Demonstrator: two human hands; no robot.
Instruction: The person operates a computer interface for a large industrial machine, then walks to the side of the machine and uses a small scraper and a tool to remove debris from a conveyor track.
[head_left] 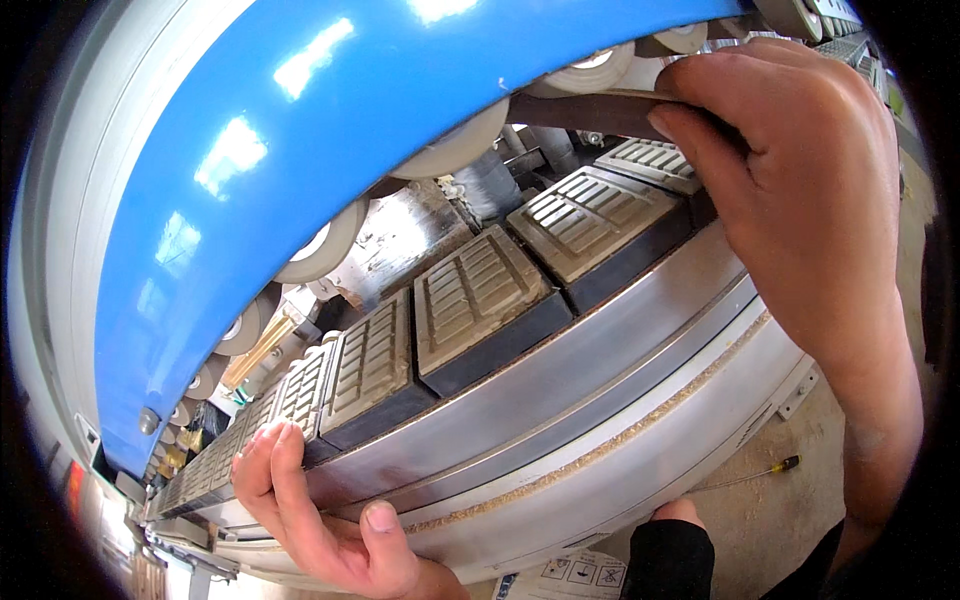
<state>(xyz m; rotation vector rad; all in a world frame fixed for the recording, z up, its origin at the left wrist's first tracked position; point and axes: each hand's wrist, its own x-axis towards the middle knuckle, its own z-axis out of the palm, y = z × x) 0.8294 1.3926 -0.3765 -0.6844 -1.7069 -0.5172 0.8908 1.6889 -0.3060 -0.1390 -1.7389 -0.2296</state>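
Observation:
My right hand point(790, 150) is at the upper right, with thumb and fingers pinched on a flat, dark brown strip point(600, 112). The strip runs left from my fingers, just under the pale rollers point(590, 72) of a blue machine beam; its far end is hard to make out. Below it lies a row of ribbed track pads point(485, 305) with dark sides, behind a shiny metal rail point(520, 400). At the lower left my left hand point(330, 530) rests against the rail near the pads, fingers bent, thumb apart, nothing seen in it.
The glossy blue beam point(380, 90) curves overhead. Sawdust lies along the white lower ledge point(590, 440). A yellow-and-black-handled screwdriver point(785, 465) is on the floor at the lower right. Black cloth point(672, 560) with a bit of skin shows at the bottom.

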